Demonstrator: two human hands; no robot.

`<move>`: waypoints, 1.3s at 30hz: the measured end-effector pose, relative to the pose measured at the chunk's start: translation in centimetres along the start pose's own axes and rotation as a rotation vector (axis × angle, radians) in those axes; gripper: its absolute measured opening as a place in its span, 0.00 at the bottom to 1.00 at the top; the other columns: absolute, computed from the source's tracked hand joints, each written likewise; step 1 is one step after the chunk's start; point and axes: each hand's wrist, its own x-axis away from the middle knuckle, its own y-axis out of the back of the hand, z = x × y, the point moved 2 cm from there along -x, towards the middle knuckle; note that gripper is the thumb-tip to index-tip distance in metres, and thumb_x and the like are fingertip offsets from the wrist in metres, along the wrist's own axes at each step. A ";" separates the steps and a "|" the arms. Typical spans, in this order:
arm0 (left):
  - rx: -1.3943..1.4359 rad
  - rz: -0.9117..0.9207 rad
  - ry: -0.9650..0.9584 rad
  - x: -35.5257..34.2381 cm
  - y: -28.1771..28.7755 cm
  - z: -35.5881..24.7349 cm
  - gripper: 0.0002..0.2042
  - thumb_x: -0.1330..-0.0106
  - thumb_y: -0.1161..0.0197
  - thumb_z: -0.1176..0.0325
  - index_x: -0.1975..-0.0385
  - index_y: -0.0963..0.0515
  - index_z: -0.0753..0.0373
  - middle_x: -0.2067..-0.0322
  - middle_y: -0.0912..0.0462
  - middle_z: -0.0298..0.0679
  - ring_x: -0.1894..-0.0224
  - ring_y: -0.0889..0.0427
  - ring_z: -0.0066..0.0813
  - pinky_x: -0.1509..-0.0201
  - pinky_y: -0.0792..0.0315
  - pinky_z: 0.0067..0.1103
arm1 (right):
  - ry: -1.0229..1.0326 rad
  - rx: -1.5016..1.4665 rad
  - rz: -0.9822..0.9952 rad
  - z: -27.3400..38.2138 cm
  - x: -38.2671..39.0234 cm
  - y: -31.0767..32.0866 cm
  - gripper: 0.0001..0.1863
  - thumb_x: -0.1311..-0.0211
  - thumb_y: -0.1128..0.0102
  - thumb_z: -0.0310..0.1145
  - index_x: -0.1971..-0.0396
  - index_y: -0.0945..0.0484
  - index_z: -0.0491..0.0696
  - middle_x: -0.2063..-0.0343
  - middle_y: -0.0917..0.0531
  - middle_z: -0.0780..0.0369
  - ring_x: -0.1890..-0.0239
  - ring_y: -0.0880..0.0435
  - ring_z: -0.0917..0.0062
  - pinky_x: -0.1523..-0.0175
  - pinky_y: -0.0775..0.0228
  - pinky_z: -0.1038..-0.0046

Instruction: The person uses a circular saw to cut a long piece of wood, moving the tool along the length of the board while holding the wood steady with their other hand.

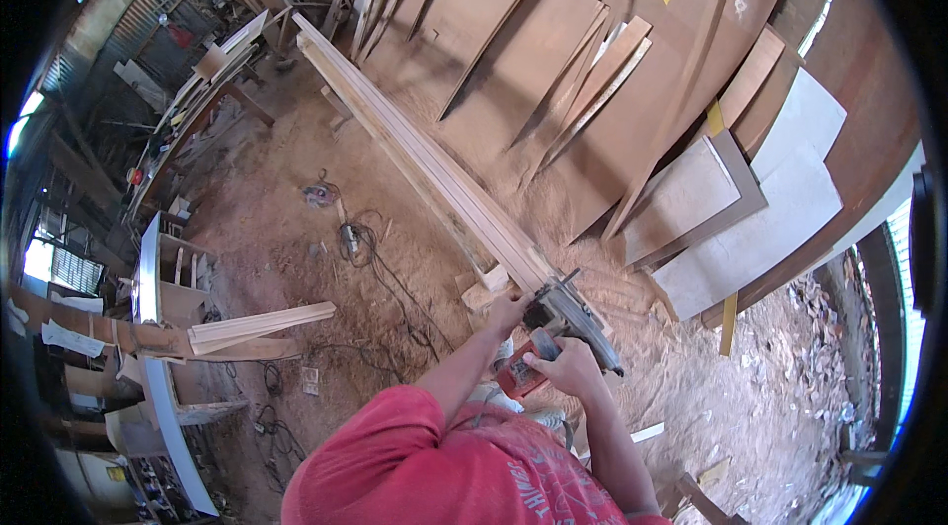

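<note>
Beneath the right hand, its fingers clasping the handle, a saw rests on boards; left of those fingers, the left hand angles inward, grip indeterminable.

Red-and-black power saw; pale boards; red shirt.

open room above planks, cords at left, leaning sheets blocking right

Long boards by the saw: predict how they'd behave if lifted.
The long boards would probably flex somewhat, being slim for their length. Together they may feel heavy, since several lie side by side. They could slide apart; no strap shows.
</note>
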 end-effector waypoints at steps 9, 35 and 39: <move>0.015 -0.004 0.003 -2.5 1.7 -0.3 0.20 0.30 0.28 0.53 0.61 0.13 0.69 0.72 0.15 0.37 0.72 0.21 0.24 0.67 0.28 0.28 | -0.001 0.040 0.045 0.8 -2.5 -0.5 0.43 0.45 0.28 0.64 0.49 0.15 0.36 0.59 0.13 0.40 0.51 0.12 0.47 0.43 0.21 0.55; 0.004 -0.030 0.021 -8.4 7.4 -2.7 0.21 0.30 0.28 0.51 0.64 0.13 0.69 0.73 0.15 0.38 0.73 0.21 0.24 0.69 0.28 0.28 | 0.015 -0.001 0.076 6.1 -9.3 -2.1 0.43 0.44 0.28 0.63 0.47 0.17 0.33 0.59 0.13 0.37 0.51 0.11 0.48 0.43 0.21 0.55; -0.068 -0.037 -0.007 -9.0 8.4 -3.7 0.21 0.30 0.28 0.52 0.64 0.13 0.69 0.73 0.14 0.38 0.72 0.20 0.25 0.68 0.27 0.27 | 0.018 -0.009 0.060 7.2 -10.3 -2.2 0.42 0.44 0.27 0.62 0.48 0.16 0.34 0.61 0.13 0.38 0.52 0.11 0.48 0.44 0.21 0.55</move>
